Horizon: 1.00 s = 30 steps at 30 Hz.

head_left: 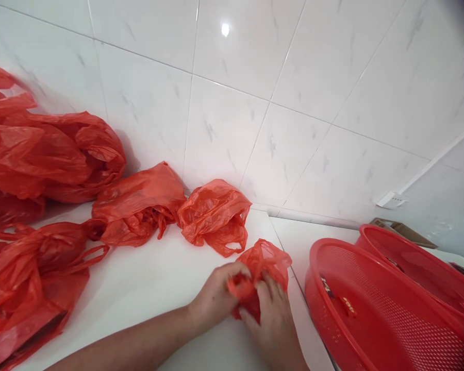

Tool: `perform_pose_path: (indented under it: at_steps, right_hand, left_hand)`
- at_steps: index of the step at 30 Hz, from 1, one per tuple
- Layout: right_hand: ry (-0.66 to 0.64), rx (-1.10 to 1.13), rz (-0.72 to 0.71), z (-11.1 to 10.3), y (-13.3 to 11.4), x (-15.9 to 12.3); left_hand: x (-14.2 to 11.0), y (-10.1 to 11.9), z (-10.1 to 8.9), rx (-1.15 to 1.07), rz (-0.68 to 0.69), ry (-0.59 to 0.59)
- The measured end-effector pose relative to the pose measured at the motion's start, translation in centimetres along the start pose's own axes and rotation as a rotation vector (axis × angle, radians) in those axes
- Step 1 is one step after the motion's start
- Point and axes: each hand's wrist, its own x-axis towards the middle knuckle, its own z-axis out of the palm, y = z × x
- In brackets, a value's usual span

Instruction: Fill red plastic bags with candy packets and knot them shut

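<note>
A small red plastic bag (270,256) is bunched up between both my hands over the white table. My left hand (220,293) has its fingers closed on the bag's gathered part, which is slightly blurred. On the other side, my right hand (272,314) grips the bag with curled fingers, the thumb pointing toward the left hand. What the bag contains, if anything, is hidden. Just beyond my hands lies another crumpled red bag (214,214), with a handle loop toward me. Left of it rests a further red bag (139,203).
Larger filled red bags (54,154) pile up at the left against the tiled wall (224,129). A red perforated basket (402,293) with a few small packets stands at the right, and a second red basket (421,263) sits behind it. A cardboard box (410,234) lies beyond.
</note>
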Motion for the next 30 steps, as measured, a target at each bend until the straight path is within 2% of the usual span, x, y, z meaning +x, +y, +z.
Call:
perform_pose_path:
  at_steps: [2, 6, 9, 15, 19, 21, 23, 25, 27, 28, 30]
  right_hand:
    - [-0.022, -0.07, 0.08, -0.2, 0.3, 0.2]
    - [-0.139, -0.153, 0.259, -1.3, 1.0, 1.1]
    - [-0.242, -0.163, 0.358, -2.2, 1.4, 1.7]
    - [-0.248, -0.26, 0.589, -3.6, 1.6, 1.9]
    - [-0.239, -0.281, 0.644, -4.1, 1.8, 2.0]
    - [-0.159, -0.203, 0.629, -4.3, 1.6, 1.9]
    - [-0.012, -0.144, 0.574, -4.4, 1.2, 1.6]
    - [0.179, -0.095, 0.455, -4.4, 0.7, 1.1]
    - [0.319, 0.002, 0.291, -4.1, 0.2, 0.5]
    - [0.337, 0.074, 0.205, -3.8, 0.0, 0.3]
    - [0.265, 0.209, 0.084, -3.1, -0.2, 0.0]
  left_hand:
    - [0.7, 0.5, -0.9, -0.167, -0.044, 0.139]
    - [2.3, 0.7, -3.7, -0.5, -0.097, 0.295]
    - [3.0, 0.0, -4.8, -0.647, -0.141, 0.433]
    - [3.9, -0.5, -6.1, -0.607, -0.11, 0.54]
    - [4.4, -0.1, -7.3, -0.568, -0.105, 0.589]
    - [4.4, -0.1, -7.4, -0.534, -0.138, 0.6]
    - [4.3, -0.2, -7.1, -0.494, -0.175, 0.596]
    - [4.2, -0.3, -6.6, -0.462, -0.204, 0.577]
    - [4.0, -0.3, -6.0, -0.446, -0.228, 0.549]
    - [3.9, -0.2, -5.8, -0.444, -0.243, 0.529]
    - [3.6, 0.2, -5.3, -0.446, -0.282, 0.469]
